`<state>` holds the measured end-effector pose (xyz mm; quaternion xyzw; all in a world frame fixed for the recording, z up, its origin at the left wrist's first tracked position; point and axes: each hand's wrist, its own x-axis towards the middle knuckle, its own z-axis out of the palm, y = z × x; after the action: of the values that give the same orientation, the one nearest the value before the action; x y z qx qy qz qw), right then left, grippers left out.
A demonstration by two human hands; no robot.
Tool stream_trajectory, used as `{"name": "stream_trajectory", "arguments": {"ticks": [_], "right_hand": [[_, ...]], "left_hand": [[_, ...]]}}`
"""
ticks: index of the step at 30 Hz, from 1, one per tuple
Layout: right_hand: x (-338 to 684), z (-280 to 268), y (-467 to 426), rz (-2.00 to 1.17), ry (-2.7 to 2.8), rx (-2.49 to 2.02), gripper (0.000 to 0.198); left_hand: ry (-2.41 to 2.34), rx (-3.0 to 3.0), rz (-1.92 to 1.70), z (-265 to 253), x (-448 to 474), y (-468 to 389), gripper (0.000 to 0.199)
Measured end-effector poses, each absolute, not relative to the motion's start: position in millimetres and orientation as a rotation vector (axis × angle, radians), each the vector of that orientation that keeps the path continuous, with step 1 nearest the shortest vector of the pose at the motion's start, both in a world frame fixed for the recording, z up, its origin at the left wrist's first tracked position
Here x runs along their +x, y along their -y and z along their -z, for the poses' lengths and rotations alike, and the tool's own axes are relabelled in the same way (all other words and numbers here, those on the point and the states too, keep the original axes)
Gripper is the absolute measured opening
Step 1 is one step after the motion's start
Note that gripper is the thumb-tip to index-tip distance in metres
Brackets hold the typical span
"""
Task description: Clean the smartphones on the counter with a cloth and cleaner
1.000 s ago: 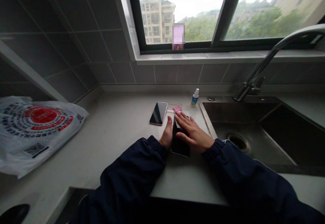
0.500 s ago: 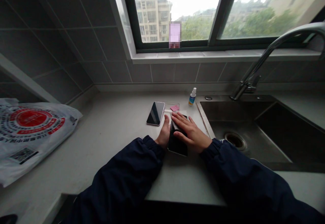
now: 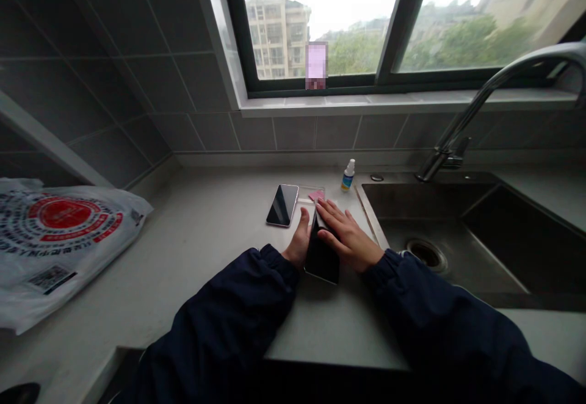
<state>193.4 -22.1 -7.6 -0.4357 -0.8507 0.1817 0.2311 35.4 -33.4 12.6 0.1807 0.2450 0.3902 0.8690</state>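
My left hand [image 3: 298, 242] grips the left edge of a black smartphone [image 3: 321, 262], its thumb pointing up along the side. The phone lies at a slant over the counter, dark screen up. Across its upper part rests my right hand [image 3: 350, 236], fingers extended, pressing a small grey cloth [image 3: 321, 222] onto the screen. Most of the cloth is hidden under the fingers. Just left of my hands a second smartphone [image 3: 282, 205] lies face up. A pink piece [image 3: 316, 195] sits beyond the fingertips, beside a clear flat case [image 3: 307, 190].
A small white-capped spray bottle [image 3: 348, 176] stands near the corner of the steel sink [image 3: 434, 209]. The faucet [image 3: 462, 117] arches over the sink. A white plastic bag [image 3: 68, 227] with red print occupies the left of the counter [image 3: 206, 209], below the window.
My right hand has slid slightly right on the screen with the cloth. The phone tilts a little more; my left hand keeps its grip. The view has shifted slightly.
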Motion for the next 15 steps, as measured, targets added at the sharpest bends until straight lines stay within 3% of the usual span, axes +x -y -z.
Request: {"name": "stream_trajectory", "arguments": {"ticks": [15], "right_hand": [[193.5, 11.8, 18.9, -0.533, 2.265, -1.237, 0.069]], "left_hand": [[-0.515, 0.352, -0.854, -12.7, 34.2, 31.6, 0.080]]}}
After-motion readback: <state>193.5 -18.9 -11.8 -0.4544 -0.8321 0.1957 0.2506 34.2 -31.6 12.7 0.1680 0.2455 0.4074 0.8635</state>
